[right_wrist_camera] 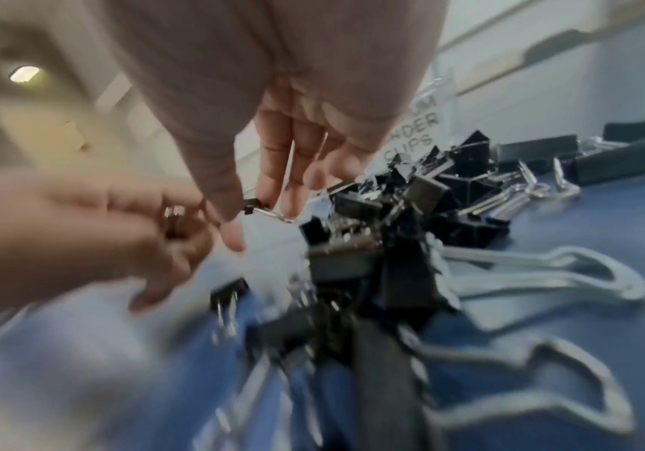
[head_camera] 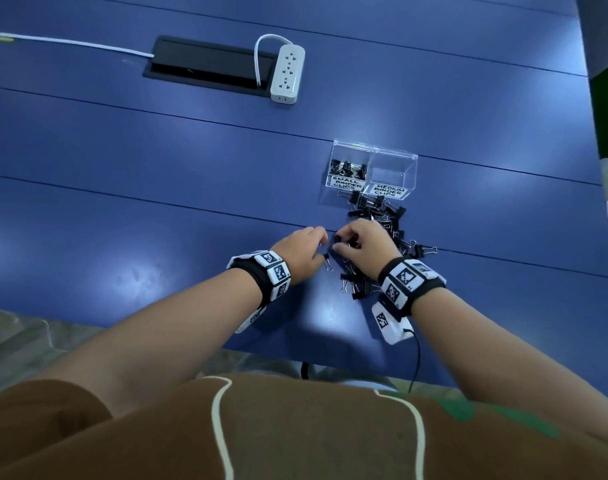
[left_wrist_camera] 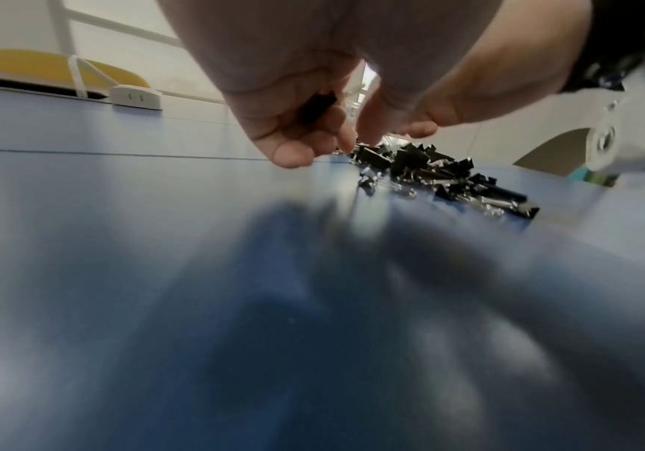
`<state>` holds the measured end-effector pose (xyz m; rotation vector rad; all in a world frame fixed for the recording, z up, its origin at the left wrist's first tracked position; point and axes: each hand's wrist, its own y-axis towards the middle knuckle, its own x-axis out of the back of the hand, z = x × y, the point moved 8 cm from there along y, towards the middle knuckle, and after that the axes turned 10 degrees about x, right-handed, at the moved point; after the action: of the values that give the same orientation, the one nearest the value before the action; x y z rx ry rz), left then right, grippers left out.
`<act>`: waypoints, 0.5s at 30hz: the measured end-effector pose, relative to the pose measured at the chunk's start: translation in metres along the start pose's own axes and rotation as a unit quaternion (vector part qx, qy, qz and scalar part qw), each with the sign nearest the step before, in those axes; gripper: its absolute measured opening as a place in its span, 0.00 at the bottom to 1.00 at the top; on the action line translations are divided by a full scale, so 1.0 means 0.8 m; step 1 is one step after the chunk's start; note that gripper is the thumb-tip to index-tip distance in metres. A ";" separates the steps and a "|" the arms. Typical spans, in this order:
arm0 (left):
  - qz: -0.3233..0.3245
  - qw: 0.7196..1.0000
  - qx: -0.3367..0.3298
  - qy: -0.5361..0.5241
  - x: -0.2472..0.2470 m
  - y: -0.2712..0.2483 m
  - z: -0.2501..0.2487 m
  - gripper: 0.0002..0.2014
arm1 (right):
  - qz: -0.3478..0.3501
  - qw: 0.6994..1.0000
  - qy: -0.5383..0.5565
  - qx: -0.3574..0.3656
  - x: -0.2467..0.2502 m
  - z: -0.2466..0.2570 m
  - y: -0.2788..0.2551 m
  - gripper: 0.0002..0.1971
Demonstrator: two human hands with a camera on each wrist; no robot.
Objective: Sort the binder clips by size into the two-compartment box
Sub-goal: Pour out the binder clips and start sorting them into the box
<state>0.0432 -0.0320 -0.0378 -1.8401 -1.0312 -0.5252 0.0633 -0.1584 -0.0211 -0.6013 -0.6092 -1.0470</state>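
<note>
A clear two-compartment box stands on the blue table. Its left half, labelled small, holds several small black clips; the right half, labelled medium, looks empty. A pile of black binder clips of mixed sizes stretches from the box toward me. My left hand sits at the pile's left edge, its fingers curled round a black clip. My right hand is over the pile and pinches a small clip between thumb and forefinger. The two hands almost touch.
One loose small clip lies just below my left hand. A white power strip and a black cable hatch lie far back on the table. The table's near edge runs close under my forearms.
</note>
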 end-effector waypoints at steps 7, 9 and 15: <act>0.021 0.996 -0.030 0.081 -0.013 0.006 -0.007 0.11 | -0.118 0.944 0.270 -0.147 0.066 -0.024 0.036 0.09; 0.022 0.998 -0.024 0.061 -0.010 0.008 -0.006 0.10 | -0.143 0.952 0.227 -0.146 0.089 -0.025 0.061 0.10; 0.039 0.998 -0.006 0.043 -0.011 0.016 0.000 0.08 | -0.112 0.985 0.075 -0.113 0.117 -0.006 0.110 0.13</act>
<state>0.0488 -0.0391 -0.0508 -1.8454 -0.8976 -0.5595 0.1788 -0.1850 0.0274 -0.6539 -0.4356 -1.3720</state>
